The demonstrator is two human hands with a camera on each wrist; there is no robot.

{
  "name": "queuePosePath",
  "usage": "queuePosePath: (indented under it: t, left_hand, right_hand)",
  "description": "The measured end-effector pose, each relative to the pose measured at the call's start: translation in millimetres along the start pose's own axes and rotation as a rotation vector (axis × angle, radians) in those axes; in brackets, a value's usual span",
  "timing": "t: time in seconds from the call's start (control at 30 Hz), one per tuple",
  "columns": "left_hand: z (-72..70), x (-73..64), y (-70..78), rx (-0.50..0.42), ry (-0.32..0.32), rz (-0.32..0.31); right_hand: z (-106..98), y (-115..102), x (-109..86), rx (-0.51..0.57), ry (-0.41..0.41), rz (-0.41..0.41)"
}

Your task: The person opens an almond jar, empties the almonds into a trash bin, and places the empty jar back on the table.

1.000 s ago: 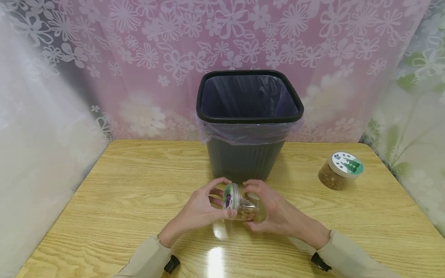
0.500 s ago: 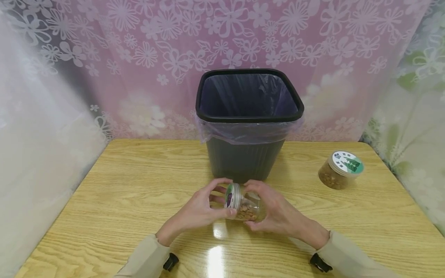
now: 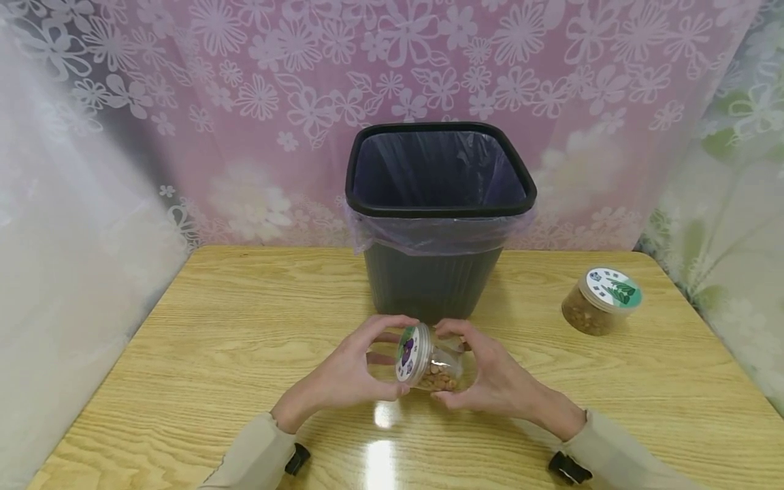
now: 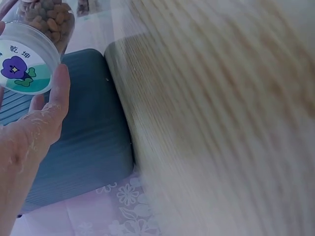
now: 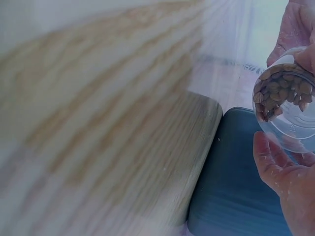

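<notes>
A clear plastic jar [image 3: 442, 373], partly filled with almond-like nuts, lies tipped on its side between the two hands, in front of the dark bin. My left hand [image 3: 350, 367] grips the rim of its lid [image 3: 409, 355], thumb below and fingers above. On the lid, a label with a purple figure [image 4: 15, 68] shows in the left wrist view. Around the base end of the jar curls my right hand [image 3: 493, 373]. Seen from the right wrist, the nuts [image 5: 280, 93] sit behind the clear bottom. Whether the jar touches the table cannot be made out.
The dark bin [image 3: 429, 282], with a black rim and a purple liner, stands upright at the table's back. A second lidded jar [image 3: 591, 312] of brown pieces stands at the right on the wooden table [image 3: 245, 327]. Floral curtains [image 3: 275, 122] hang behind.
The jar has shifted slightly right, and its lid has turned more toward the head camera, showing more label. Both hands keep their hold. Bin and second jar stay put.
</notes>
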State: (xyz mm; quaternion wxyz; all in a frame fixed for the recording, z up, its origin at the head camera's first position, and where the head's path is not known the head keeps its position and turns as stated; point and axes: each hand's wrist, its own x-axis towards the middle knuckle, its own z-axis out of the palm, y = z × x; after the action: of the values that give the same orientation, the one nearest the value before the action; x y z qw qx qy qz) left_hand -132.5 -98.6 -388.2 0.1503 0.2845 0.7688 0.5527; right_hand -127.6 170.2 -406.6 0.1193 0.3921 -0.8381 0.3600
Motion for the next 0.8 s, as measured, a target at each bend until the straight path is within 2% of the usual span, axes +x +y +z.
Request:
queuePosePath:
  t: [0.23,0.43,0.8]
  left_hand:
    - [-0.7,0.0,0.7,0.079,-0.020,0.039]
    - [0.4,0.5,0.1,0.101,-0.034,0.055]
    - [1.7,0.5,-0.1,0.085,-0.025,0.022]
  right_hand:
    - [-1.0,1.5,-1.5,0.022,0.003,-0.014]
    - [-1.9,0.0,-3.1,0.038,-0.026,0.020]
    - [-1.8,-0.9,-3.6,0.027,-0.041,0.029]
